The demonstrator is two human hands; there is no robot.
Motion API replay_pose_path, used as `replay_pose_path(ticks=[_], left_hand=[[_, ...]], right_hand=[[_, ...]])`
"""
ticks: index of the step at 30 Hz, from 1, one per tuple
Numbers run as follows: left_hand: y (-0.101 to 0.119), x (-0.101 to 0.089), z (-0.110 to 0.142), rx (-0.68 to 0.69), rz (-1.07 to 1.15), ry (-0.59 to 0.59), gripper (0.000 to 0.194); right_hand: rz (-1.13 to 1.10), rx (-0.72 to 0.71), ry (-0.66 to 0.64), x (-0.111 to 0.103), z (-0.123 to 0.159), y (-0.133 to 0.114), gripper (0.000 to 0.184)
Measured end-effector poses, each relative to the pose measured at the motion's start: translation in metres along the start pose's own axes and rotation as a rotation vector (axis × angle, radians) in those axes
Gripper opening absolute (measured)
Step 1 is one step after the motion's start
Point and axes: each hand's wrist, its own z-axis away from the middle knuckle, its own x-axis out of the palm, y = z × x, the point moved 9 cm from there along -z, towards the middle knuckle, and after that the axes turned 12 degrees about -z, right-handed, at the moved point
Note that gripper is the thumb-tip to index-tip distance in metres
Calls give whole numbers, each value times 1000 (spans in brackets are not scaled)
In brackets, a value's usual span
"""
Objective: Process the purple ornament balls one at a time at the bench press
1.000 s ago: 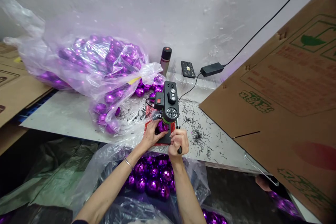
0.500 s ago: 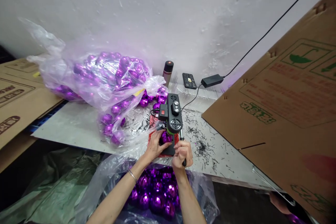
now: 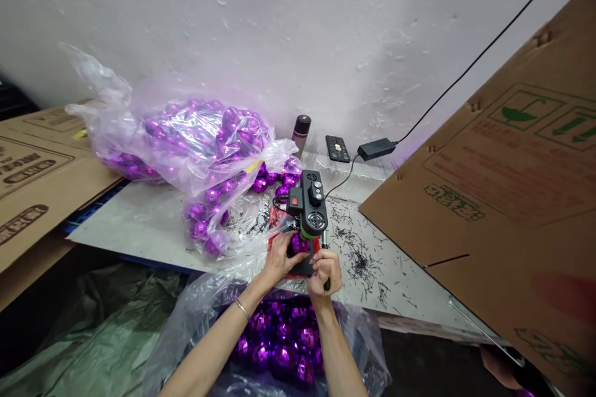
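My left hand (image 3: 280,258) holds a shiny purple mirrored ball (image 3: 298,244) between thumb and fingers, under the head of a small black bench press (image 3: 313,201). The ball's upper part is hidden by the press head. My right hand (image 3: 326,272) is wrapped round the black-gripped lever (image 3: 327,284) on the press's right side. Beneath the press lies a red sheet (image 3: 274,217) on the white table. Below my forearms, a clear plastic bag (image 3: 358,347) holds many more purple balls (image 3: 282,356).
A big clear bag (image 3: 186,155) of purple balls lies at the left, some spilling out. Behind the press are a dark bottle (image 3: 301,133), a phone (image 3: 337,148) and a power adapter (image 3: 376,149). Small black pins (image 3: 361,262) litter the table. Cardboard boxes (image 3: 493,198) flank both sides.
The whole view has shifted slightly, so things appear a little further right and lower. Both hands keep the same grip on the ball and the lever.
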Motion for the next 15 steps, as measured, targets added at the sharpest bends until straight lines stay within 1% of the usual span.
replay_pose_path(ticks=[2, 3, 5, 8, 11, 13, 14, 15], left_hand=[[-1, 0, -3, -8, 5, -8, 57], [-1, 0, -4, -16, 11, -15, 57], [-1, -2, -7, -35, 38, -43, 58], [0, -9, 1, -70, 88, -101, 59], [3, -24, 30, -86, 87, -146, 62], [7, -34, 54, -49, 61, -181, 73], [7, -39, 62, -29, 47, -198, 79], [6, -44, 64, -22, 35, -202, 80]], right_hand=[[-14, 47, 32, 1, -18, -12, 40], [-8, 95, 61, 0, -28, -16, 40], [17, 198, 39, 6, -50, -24, 36], [50, 253, 16, 9, -71, -32, 41], [35, 224, 20, 9, -71, -35, 42], [18, 188, 18, 9, -65, -35, 42], [16, 168, 15, 9, -62, -36, 41], [18, 148, 14, 9, -59, -36, 40]])
